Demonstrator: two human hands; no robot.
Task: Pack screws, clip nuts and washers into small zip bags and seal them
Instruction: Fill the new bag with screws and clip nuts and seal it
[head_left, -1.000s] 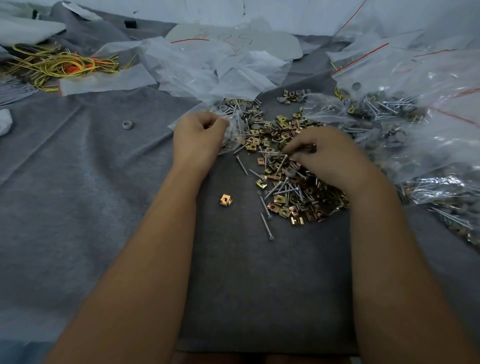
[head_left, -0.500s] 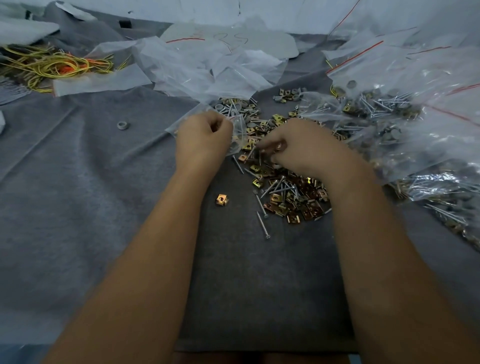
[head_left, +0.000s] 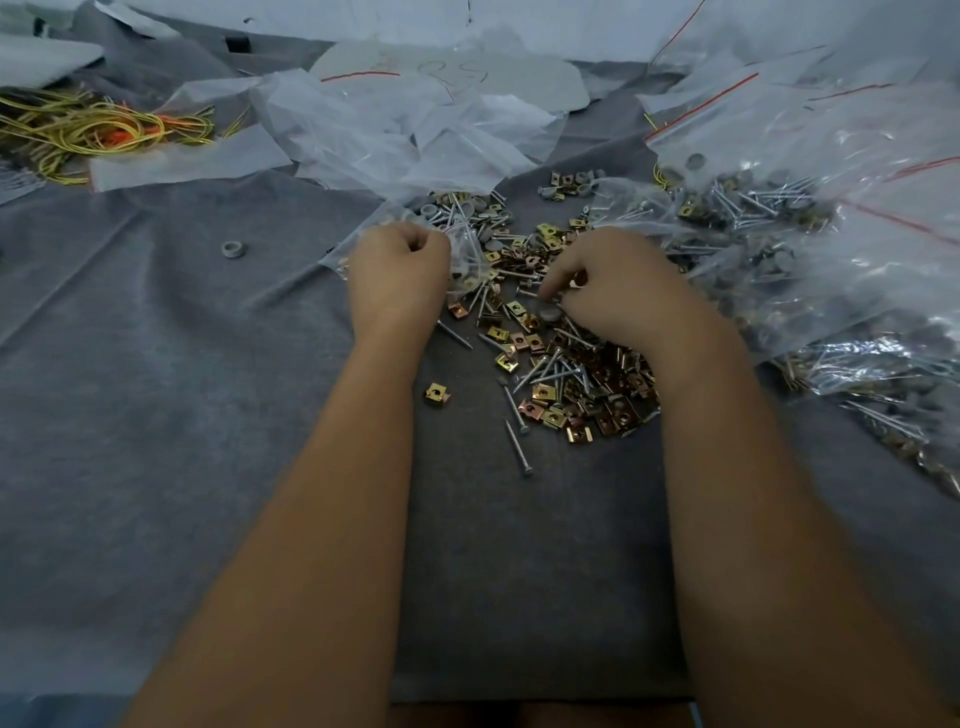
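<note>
Left hand (head_left: 397, 270) grips a small zip bag (head_left: 467, 260); right hand (head_left: 618, 288) pinches a grey washer (head_left: 549, 313); no legible writing.

Right hand (head_left: 618, 291) fingertips' grip unclear

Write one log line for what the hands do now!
left hand: grips small zip bag | right hand: pinches grey washer over the pile

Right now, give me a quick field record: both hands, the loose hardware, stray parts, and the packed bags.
left hand: grips a small zip bag at its edge
right hand: fingers curled, pinching a grey washer over the pile
loose pile: screws, brass clip nuts, washers on grey cloth
strays: one clip nut, one washer, left of pile
filled bags: heaped on the right
</note>
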